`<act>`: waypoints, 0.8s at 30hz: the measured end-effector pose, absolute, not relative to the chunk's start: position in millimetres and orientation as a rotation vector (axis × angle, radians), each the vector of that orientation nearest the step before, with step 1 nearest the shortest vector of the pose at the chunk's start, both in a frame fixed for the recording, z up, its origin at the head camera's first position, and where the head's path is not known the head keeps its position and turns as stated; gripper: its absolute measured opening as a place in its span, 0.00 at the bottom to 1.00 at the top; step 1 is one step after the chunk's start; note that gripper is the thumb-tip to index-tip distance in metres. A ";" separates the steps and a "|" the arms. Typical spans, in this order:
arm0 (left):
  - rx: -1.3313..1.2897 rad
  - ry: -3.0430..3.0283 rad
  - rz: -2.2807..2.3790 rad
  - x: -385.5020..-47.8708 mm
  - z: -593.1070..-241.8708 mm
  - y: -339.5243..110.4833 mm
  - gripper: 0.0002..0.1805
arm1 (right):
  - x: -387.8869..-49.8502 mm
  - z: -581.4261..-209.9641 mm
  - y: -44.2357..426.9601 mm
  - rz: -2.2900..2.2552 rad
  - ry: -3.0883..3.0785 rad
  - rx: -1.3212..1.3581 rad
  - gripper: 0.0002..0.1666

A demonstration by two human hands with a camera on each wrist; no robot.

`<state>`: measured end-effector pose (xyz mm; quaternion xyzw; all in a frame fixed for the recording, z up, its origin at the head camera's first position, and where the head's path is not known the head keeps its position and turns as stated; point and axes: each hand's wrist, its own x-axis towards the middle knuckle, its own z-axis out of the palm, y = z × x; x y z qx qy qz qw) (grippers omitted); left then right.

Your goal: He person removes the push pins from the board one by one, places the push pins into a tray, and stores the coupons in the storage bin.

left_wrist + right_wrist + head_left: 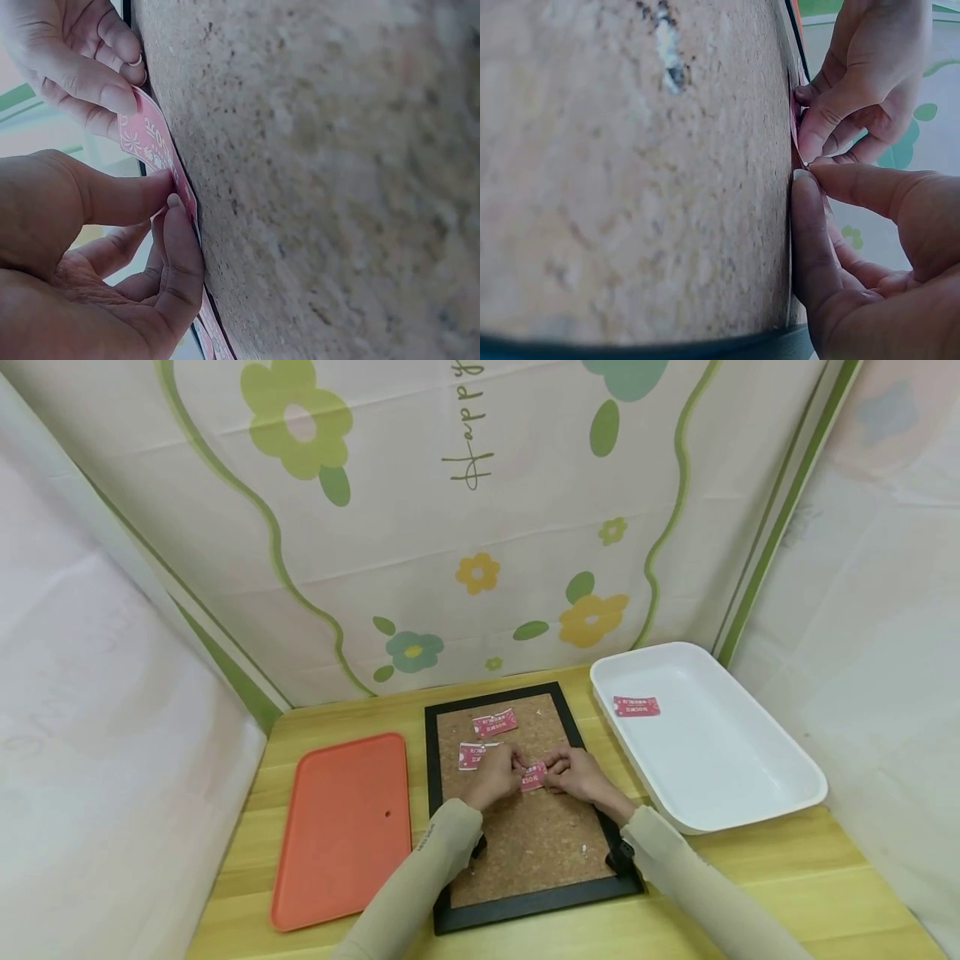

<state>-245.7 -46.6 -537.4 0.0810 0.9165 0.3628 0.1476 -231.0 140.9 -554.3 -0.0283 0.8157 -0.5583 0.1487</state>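
Both hands pinch one small pink paper coupon [532, 775] just above the middle of a cork board [525, 868], the left hand [498, 773] at one end and the right hand [573, 774] at the other, each with fingertips drawn close together. The left hand covers part of a second coupon [471, 757] lying on the cork beside it, and a third coupon [495, 723] lies farther up, near the board's far edge. The right wrist and forearm cross the board's black frame [525, 906], while the left sleeve [420, 868] hides part of that frame and a lower corner of a shallow orange tray [337, 835], which lies to the left and shows one small dark hole. To the right stands a deep white tray [727, 743] with another pink coupon [636, 707] inside, near its left wall; the right sleeve [675, 852] passes close by its near corner. Pale flecks mark the cork. Everything rests on a yellowish wood-grain tabletop [243, 885]. Behind it hangs a pale curtain [390, 543] printed with flowers, green vines and the word "Happy" turned sideways; whitish fabric closes both sides.
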 end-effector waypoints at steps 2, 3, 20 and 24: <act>0.235 2.637 1.046 -245.5 -536.8 -45.8 0.05 | -231.0 -553.8 141.4 -1.608 2.347 -0.082 0.14; 0.233 2.639 1.047 -245.4 -536.7 -45.5 0.05 | -230.9 -553.4 141.7 -1.609 2.347 -0.084 0.14; 0.225 2.634 1.129 -243.7 -542.3 -47.8 0.09 | -227.4 -555.7 141.2 -1.634 2.324 -0.026 0.13; 0.247 2.633 1.145 -244.4 -542.2 -48.6 0.09 | -227.5 -555.9 141.8 -1.637 2.335 -0.031 0.14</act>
